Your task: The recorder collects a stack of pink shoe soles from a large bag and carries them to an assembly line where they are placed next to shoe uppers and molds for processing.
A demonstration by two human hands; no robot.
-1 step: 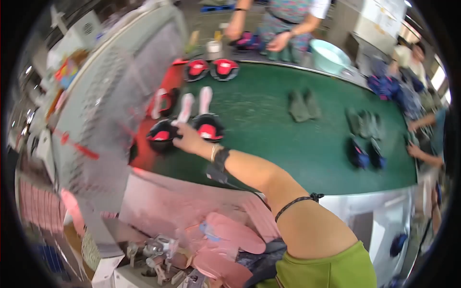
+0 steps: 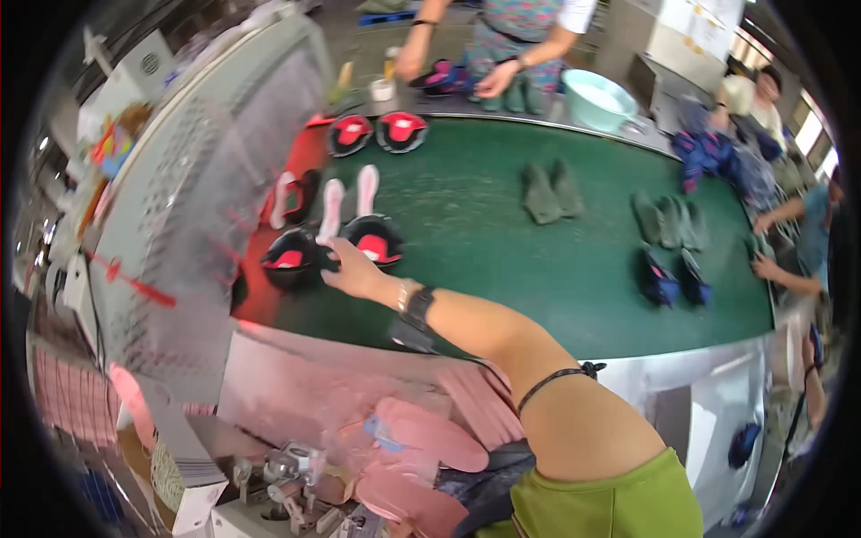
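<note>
My right hand (image 2: 354, 271) reaches left across the green work surface (image 2: 448, 269). Its fingers are bent around a dark edge beside a black shoe upper with a red inside (image 2: 289, 260); the grip is partly hidden. A matching black-and-red upper (image 2: 377, 240) sits just beyond the hand. The lower end of a pink-and-white insole (image 2: 332, 211) meets the fingertips, and a second insole (image 2: 368, 190) lies to its right. A dark band with a small box hangs at my wrist. My left hand is out of view.
Two more red-and-black uppers (image 2: 401, 132) lie at the far left. Grey-green shoe pieces (image 2: 552, 193) and dark blue shoes (image 2: 659, 278) stand right. A large grey machine (image 2: 179, 215) borders the left. Co-workers sit opposite, near a pale green basin (image 2: 599, 99). Pink sole shapes (image 2: 430, 435) lie below.
The whole view has shifted slightly, so things on the surface appear further left. My right hand sits a little lower against the insole, and more of the dark edge shows between its fingers.
</note>
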